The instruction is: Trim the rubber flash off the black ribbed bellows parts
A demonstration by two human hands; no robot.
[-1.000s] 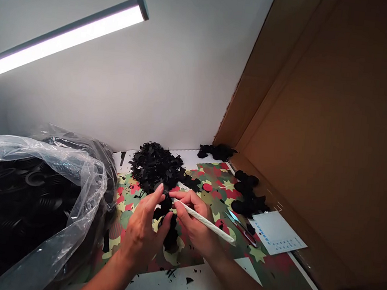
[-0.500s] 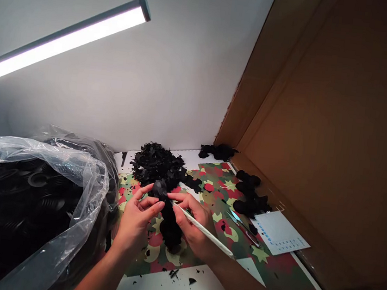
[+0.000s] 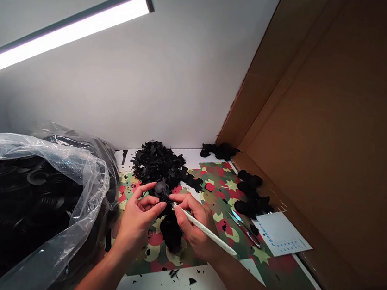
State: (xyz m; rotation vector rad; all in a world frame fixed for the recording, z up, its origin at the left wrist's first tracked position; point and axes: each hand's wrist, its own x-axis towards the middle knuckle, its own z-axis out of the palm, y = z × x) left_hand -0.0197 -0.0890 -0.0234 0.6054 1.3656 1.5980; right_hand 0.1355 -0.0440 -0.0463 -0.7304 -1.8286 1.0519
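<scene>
Between thumb and fingers, my left hand (image 3: 141, 211) holds a small round black part (image 3: 162, 188), dark and smooth, that looks like rubber. My right hand (image 3: 196, 222) is closed on a white pen-like tool (image 3: 209, 233), wrapped along its handle. The tool's tip is at the lower right of the black part; the exact contact is too small to make out. Below the hands, a black clump of parts (image 3: 171, 233) lies on the camouflage-patterned mat (image 3: 152, 263). Behind them rises a heap of black trimmings (image 3: 156, 162).
At left stands a clear plastic bag (image 3: 95, 175) full of black ribbed parts. Tweezers (image 3: 245, 227) and a white printed card (image 3: 284, 234) lie at right, near clustered black parts (image 3: 252, 193). A cardboard wall (image 3: 338, 133) borders the right side; black scraps (image 3: 192, 281) dot the front.
The black part has turned slightly between my left fingers. Both hands keep nearly the same place and grip, while the camera view shifts a little.
</scene>
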